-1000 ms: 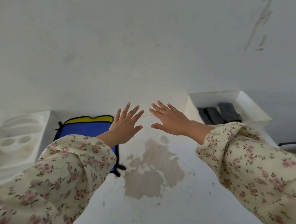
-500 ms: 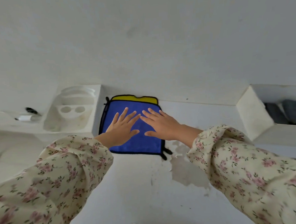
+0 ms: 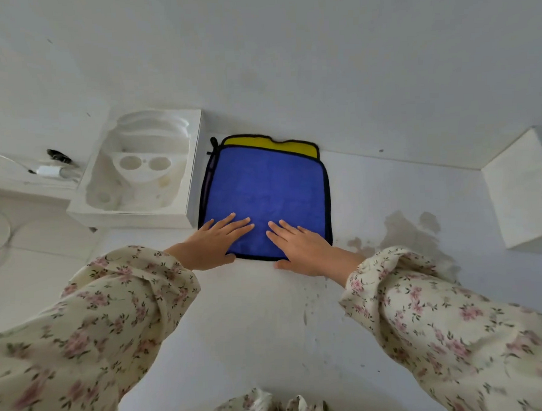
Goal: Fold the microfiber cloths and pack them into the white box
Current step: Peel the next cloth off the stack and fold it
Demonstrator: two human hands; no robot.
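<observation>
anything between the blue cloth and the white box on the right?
Head view: nothing stands there. Between the blue cloth and the white box is bare white tabletop, apart from a brownish stain near the right hand.

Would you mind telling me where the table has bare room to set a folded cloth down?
The widest bare patch lies in front of the hands, between the two sleeves. Another runs between the blue cloth and the white box, though it is stained near the right hand. The left is crowded: the moulded tray sits right beside the cloth, where the left hand rests.
</observation>
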